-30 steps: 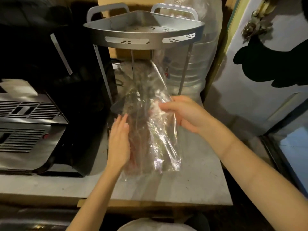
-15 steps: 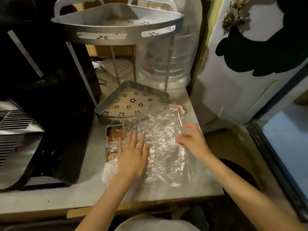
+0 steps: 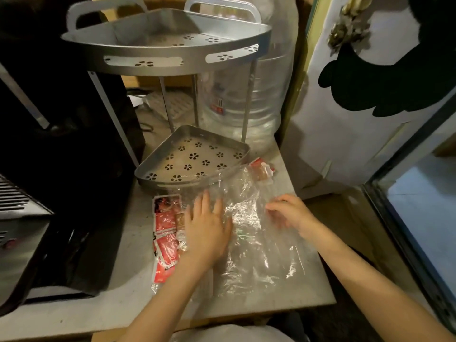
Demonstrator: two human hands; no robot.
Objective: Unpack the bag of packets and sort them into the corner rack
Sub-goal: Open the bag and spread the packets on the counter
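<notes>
i see the clear bag (image 3: pixel 256 233) lying flat on the counter (image 3: pixel 118 287), near the corner rack (image 3: pixel 192 156). left hand (image 3: pixel 207 230) presses it, fingers straight. right hand (image 3: pixel 288 213) blurred; grasp undeterminable. red packets (image 3: pixel 165 233) lie left.

Bag (image 3: pixel 256 243) flat on counter (image 3: pixel 123 280), rack (image 3: pixel 192 159) at 12 o'clock; packets (image 3: pixel 165 233) at bag's 9, w/ one packet (image 3: pixel 260 170) at 1.

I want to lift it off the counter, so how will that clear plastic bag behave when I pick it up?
The clear plastic bag lies flat and crinkled, so it is probably floppy and light. Red packets bunch at its left side under the left hand, so it may sag there. Its glossy film looks slippery.
</notes>
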